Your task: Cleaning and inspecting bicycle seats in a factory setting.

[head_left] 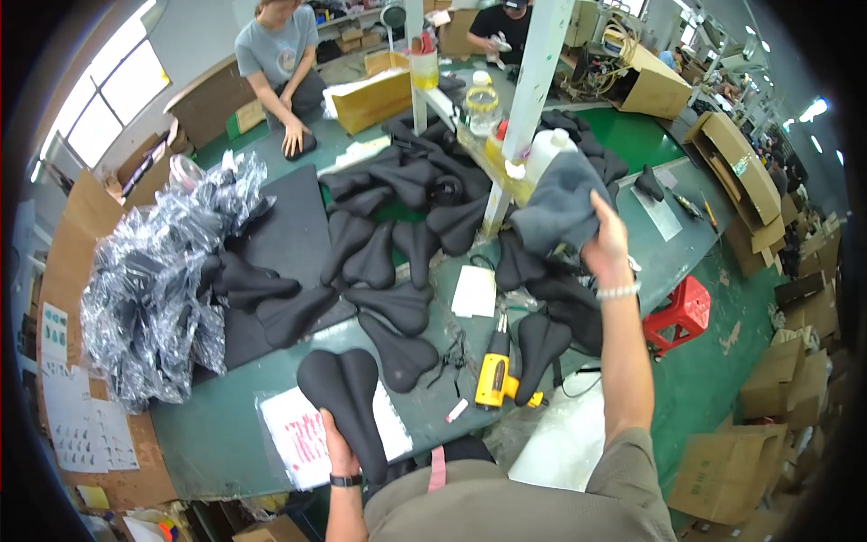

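Left hand: My left hand (338,444), a dark band at its wrist, grips the lower left side of a smooth black padded bicycle saddle (341,388), its fingers partly hidden by it.
Saddle in hand: It is at the near edge of the bench, nose toward me and broad end away, in front of a white sheet with red marks (298,435); whether the two touch, I cannot tell.
Right hand: My right hand (605,237), a pale beaded bracelet at the wrist, is closed on a bunched dark blue-grey cloth (562,203), held up at the far right in front of a white plastic jug (545,150).
Green bench: Loose black saddles (397,307) crowd the middle of the green-topped workbench (217,443), just beyond a yellow-bodied heat gun (493,378).
Plastic wrap: A heap of black pieces in clear, crinkled plastic (172,280) lies to my left, beside a flat black mat (287,212).
Red stool: A red plastic stool (684,309) stands on the green floor at right.
Across the bench: A co-worker in a grey-blue T-shirt (280,50) rests a hand on a dark pad (305,146).
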Available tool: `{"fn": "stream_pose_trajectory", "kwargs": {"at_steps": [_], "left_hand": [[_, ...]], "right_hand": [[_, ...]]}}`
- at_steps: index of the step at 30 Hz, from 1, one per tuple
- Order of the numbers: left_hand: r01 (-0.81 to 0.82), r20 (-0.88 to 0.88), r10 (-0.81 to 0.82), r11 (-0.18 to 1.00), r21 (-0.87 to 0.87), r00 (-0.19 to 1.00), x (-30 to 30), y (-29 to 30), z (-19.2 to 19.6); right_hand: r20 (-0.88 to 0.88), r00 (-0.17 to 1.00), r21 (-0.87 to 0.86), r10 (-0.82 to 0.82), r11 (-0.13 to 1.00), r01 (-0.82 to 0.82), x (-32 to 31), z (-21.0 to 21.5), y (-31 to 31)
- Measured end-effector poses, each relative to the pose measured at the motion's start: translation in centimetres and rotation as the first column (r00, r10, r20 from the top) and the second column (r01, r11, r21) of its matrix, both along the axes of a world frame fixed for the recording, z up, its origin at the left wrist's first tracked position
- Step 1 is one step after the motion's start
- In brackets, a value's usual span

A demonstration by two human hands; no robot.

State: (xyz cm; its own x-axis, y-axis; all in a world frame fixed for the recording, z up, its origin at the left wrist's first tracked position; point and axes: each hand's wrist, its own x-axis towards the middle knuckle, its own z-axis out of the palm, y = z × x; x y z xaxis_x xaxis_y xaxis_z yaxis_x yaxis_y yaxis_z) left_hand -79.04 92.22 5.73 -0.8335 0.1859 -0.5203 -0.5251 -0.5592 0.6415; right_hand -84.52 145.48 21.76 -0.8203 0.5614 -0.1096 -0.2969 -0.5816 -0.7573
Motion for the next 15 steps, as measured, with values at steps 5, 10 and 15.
{"fn": "stream_pose_trajectory", "kwargs": {"at_steps": [5, 10, 15], "left_hand": [[-0.008, -0.044, 0.012, 0.995, 0.101, 0.999, -3.1, 0.6, 4.2], [-0.077, -0.029, 0.074, 0.992, -0.097, 0.997, -5.5, 0.2, 7.5], [-0.069, -0.164, 0.082, 0.994, 0.079, 0.983, -6.0, -2.6, 7.7]], "right_hand": [[0.135, 0.971, -0.222, 0.195, 0.961, -0.163, 6.2, -4.6, -16.1], [0.249, 0.917, -0.027, 0.31, 0.949, -0.314, 8.8, -5.1, -28.8], [0.264, 0.904, 0.353, 0.336, 0.839, -0.414, 7.9, -5.3, -36.5]]}}
